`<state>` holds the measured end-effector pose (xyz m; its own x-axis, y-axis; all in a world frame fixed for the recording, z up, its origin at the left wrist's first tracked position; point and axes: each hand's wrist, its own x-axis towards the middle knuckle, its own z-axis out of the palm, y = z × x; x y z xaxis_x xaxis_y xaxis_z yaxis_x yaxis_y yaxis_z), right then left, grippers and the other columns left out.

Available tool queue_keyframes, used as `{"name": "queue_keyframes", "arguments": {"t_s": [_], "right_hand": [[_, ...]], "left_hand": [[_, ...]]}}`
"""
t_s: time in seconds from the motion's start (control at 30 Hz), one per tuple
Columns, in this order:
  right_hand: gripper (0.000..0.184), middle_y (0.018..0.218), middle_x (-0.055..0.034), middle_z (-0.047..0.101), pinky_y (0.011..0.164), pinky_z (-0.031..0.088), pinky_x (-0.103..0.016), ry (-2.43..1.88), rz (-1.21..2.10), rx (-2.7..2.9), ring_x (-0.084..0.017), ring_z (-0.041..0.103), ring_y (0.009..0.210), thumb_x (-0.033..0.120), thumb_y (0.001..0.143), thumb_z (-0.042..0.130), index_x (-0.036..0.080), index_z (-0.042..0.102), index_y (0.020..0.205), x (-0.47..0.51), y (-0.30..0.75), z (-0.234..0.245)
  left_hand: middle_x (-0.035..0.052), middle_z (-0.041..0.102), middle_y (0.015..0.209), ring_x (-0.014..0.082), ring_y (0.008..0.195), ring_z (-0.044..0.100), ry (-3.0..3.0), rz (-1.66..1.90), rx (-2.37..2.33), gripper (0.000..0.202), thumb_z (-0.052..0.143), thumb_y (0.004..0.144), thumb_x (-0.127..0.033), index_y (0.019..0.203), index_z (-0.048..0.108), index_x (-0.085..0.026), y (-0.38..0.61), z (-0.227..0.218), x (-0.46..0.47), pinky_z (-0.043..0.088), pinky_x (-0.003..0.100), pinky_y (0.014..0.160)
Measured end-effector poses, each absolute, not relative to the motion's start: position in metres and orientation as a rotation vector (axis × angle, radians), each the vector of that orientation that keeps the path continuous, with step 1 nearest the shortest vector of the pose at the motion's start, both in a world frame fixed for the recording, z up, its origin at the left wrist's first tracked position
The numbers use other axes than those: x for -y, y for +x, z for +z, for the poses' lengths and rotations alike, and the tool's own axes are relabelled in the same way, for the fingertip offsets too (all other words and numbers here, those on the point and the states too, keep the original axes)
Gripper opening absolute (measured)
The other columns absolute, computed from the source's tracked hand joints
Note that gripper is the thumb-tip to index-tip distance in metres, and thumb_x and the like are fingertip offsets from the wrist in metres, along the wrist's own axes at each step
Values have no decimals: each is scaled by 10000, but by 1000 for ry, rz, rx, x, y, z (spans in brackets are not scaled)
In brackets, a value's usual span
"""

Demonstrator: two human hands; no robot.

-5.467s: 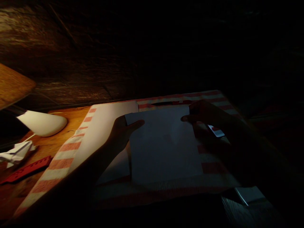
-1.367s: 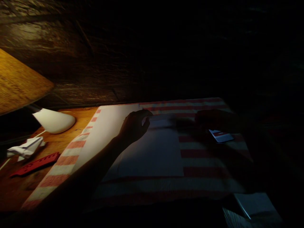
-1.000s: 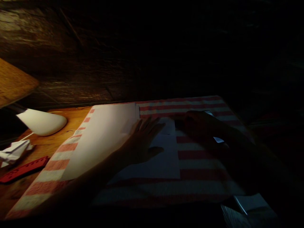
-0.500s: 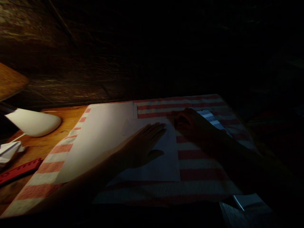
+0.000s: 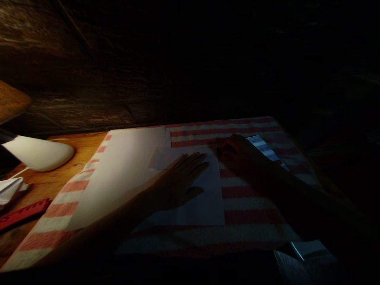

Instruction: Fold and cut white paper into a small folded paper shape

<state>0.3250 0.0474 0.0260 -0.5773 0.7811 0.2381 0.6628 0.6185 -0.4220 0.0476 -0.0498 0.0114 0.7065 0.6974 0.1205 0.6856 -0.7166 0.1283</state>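
My left hand (image 5: pixel 185 182) lies flat, fingers stretched out, on a smaller white sheet of paper (image 5: pixel 209 211). That sheet overlaps a larger white sheet (image 5: pixel 124 162) to its left. Beside the smaller sheet's upper right corner, my right hand (image 5: pixel 242 150) rests with its fingers curled together. Deep shadow hides whatever its fingertips may hold. Both sheets lie on a red-and-white striped cloth (image 5: pixel 252 204). Just right of my right hand, partly behind its wrist, is a phone (image 5: pixel 263 146) with a lit screen.
On the wooden table (image 5: pixel 84 146) at left stand a white lamp-like object (image 5: pixel 44 153), folded white paper (image 5: pixel 12 190) and a red ruler-like strip (image 5: pixel 25 213). A dark wall (image 5: pixel 103 91) rises behind. A pale, shiny object (image 5: pixel 308 253) shows at lower right.
The whole view has shifted very slightly. Both hands stay in nearly the same places, the left still flat on the sheet and the right still curled by its corner.
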Motion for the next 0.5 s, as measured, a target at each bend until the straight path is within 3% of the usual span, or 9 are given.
{"name": "queue_keyframes", "arguments": {"t_s": [0.37, 0.5], "right_hand": [[136, 1032, -136, 698, 823, 504, -398, -1191, 401, 2415, -279, 638, 939, 274, 935, 714, 169, 734, 1020, -50, 325, 20], [151, 1108, -146, 706, 860, 512, -417, -1162, 390, 2465, -288, 640, 990, 266, 964, 665, 185, 728, 1074, -52, 327, 18]], "left_hand": [[134, 311, 1739, 346, 1621, 249, 2803, 187, -1131, 711, 516, 1051, -460, 1669, 242, -240, 48, 16, 48, 221, 588, 1310], [125, 304, 1743, 334, 1624, 245, 2812, 176, -1133, 709, 504, 1059, -464, 1671, 219, -252, 49, 15, 48, 216, 577, 1313]]}}
